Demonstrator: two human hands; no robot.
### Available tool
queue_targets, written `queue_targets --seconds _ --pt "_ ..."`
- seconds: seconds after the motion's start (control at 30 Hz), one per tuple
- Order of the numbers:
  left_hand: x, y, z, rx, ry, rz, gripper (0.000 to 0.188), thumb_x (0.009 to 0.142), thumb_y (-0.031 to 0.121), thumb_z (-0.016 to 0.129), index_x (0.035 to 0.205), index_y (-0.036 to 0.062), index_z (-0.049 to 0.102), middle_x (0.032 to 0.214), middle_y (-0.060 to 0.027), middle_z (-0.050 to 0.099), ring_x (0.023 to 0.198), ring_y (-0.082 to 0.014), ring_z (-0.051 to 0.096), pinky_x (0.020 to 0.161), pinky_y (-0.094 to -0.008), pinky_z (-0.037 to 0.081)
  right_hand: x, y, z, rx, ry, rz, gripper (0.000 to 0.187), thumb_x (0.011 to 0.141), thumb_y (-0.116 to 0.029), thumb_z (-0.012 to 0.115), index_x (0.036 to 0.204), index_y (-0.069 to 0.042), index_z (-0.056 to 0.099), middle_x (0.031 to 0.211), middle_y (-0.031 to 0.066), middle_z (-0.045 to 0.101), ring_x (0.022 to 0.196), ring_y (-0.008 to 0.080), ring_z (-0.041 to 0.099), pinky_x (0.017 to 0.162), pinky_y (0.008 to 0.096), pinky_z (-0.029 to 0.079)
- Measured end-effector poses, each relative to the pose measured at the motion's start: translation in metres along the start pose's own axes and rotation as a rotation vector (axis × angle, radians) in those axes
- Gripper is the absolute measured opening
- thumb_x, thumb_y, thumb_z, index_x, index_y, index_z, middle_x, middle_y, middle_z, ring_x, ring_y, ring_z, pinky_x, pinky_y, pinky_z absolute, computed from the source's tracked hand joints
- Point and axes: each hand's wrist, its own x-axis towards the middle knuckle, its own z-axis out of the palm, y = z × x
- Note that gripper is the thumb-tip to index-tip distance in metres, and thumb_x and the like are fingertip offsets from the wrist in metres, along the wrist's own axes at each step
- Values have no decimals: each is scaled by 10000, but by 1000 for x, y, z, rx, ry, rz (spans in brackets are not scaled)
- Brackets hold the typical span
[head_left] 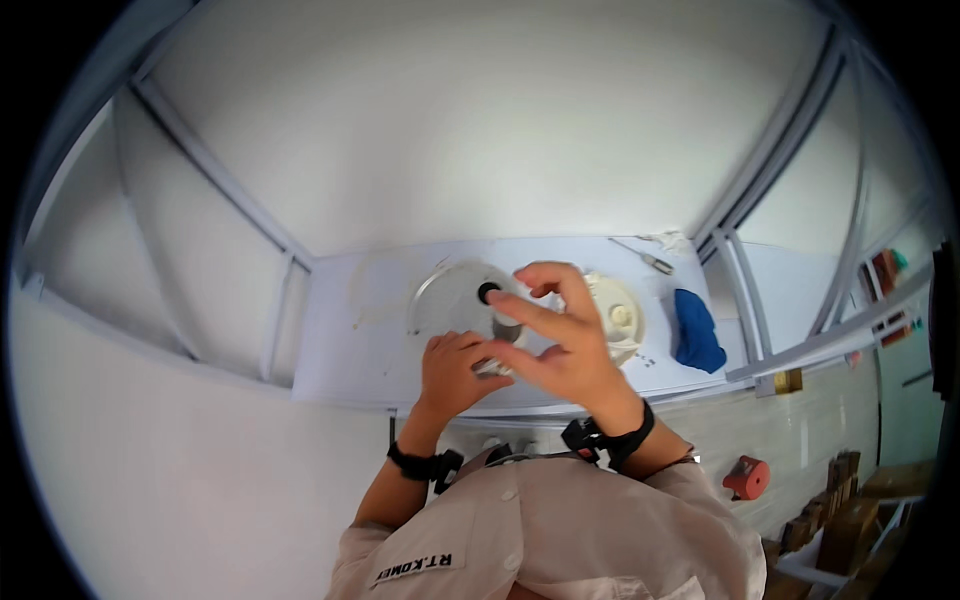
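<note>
My left hand [452, 372] is closed at the near side of a round clear cover or dish [440, 306], its fingers curled around a small pale, shiny part [488, 368] that is mostly hidden. Over it reaches my right hand [565, 340], fingers spread. The right index fingertip meets or overlaps a small black round piece [489, 292]; whether it presses on it I cannot tell. Between the right thumb and index finger shows a grey metallic round part [507, 328]. Just right of that hand lies a cream-coloured round housing [622, 312], partly covered by it.
A screwdriver [655, 263] lies at the back right of the white table [335, 330], near crumpled pale material [672, 241]. A blue cloth [697, 332] rests by the right edge. Metal frame posts [740, 290] flank the table. On the floor stands a red roll [747, 478].
</note>
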Motion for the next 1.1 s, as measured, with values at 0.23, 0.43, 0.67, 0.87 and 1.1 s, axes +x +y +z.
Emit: queue_targets --seconds 0.23,0.43,0.67,0.87,1.1 --pt "-3 -1 5 -17 47 -27 332 653 375 935 873 193 766 853 68 674 824 -222 646 809 -419 443 -12 -4 5 79 -29 19 414 799 90 716 1192 -28 768 1160 143 674 888 239 683 701 330 565" --pt "-2 -13 12 -88 14 -6 258 690 340 911 802 166 757 863 48 705 816 -241 663 798 -417 454 -24 4 5 125 40 -50 380 793 16 784 1168 -45 780 1195 155 649 960 273 670 805 340 571" --pt "0 -7 3 -98 26 -27 198 795 360 872 848 180 809 856 52 725 791 -229 672 786 -416 469 -37 7 9 60 43 21 382 798 -33 867 1172 -39 790 1205 155 621 1030 293 669 888 349 569" --pt "-3 -8 0 -83 -19 -52 236 815 401 860 828 169 818 878 56 737 805 -212 675 795 -409 467 -29 -3 1 102 -73 45 431 850 44 763 1277 34 707 1270 206 662 1040 309 698 878 367 584" --pt "-7 -12 6 -116 33 1 221 838 406 847 864 186 837 879 59 736 803 -206 679 798 -410 465 -21 0 -9 17 5 -64 436 854 37 765 1284 48 693 1229 212 687 1035 306 701 837 355 579"
